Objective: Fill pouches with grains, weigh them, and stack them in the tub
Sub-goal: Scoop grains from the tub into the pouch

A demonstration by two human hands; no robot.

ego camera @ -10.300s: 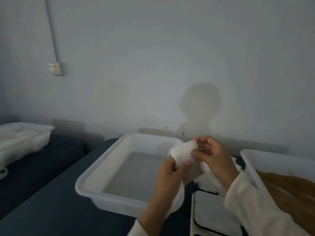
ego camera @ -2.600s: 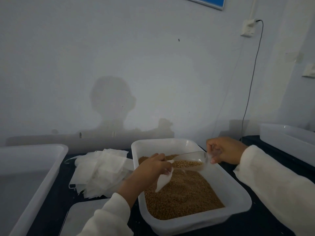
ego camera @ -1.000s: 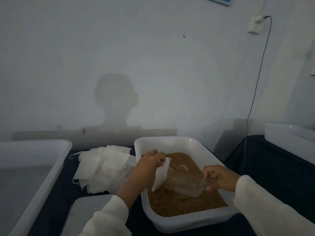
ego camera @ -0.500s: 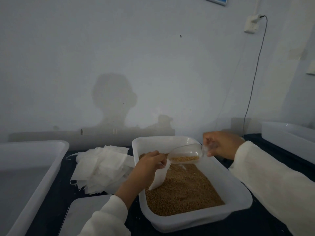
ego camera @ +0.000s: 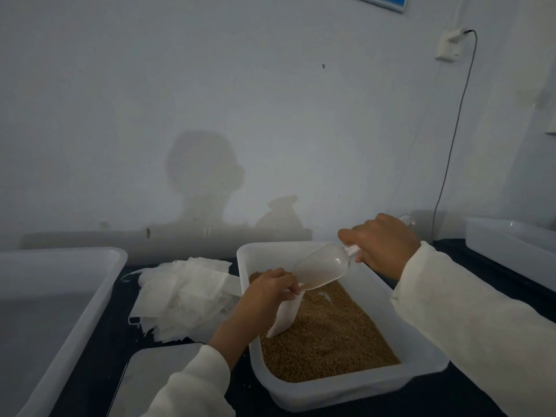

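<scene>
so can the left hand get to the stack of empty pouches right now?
Probably not at once: the left hand grips a pouch under the scoop. The empty pouches lie unobstructed just to its left.

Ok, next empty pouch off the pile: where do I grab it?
Pinch a loose corner of the top sheet on the pouch pile from above, on the side facing the grain tub; the flat, fanned pouches leave edges sticking out there, nearest the left hand.
</scene>
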